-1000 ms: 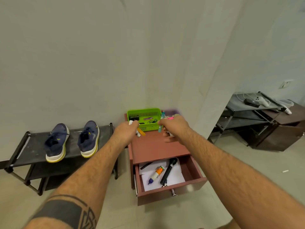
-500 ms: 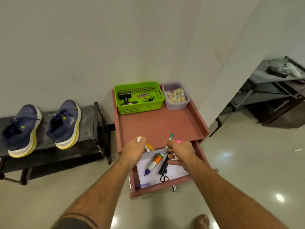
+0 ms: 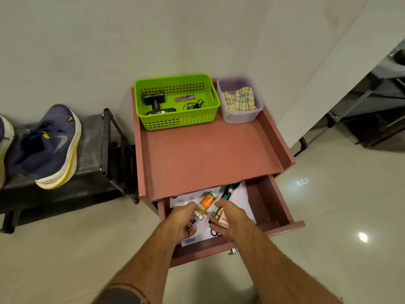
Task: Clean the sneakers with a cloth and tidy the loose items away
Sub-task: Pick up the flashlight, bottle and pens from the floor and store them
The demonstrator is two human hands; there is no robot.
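Observation:
Both hands are down inside the open drawer [image 3: 282,224] of the reddish cabinet. My left hand [image 3: 183,219] grips a few small items, among them a white tube and an orange piece. My right hand [image 3: 230,218] holds a bunch of pens and small tubes [image 3: 219,213]. A glue bottle [image 3: 207,200] with an orange label and a black pen-like tool [image 3: 229,190] lie on white paper in the drawer. Navy sneakers [image 3: 47,145] with yellow-white soles sit on the black rack at left. A checked cloth [image 3: 238,101] lies in a clear tub.
A green basket [image 3: 177,122] with a black gadget, a purple stick and a cable stands at the back of the cabinet top [image 3: 208,154]. The black shoe rack [image 3: 107,139] adjoins the cabinet's left side. Metal shelving [image 3: 372,95] is at far right. Glossy tiles cover the floor.
Both hands have dropped from the cabinet top's back, near the green basket, into the open drawer, still carrying the small items. The view has tilted down and moved closer.

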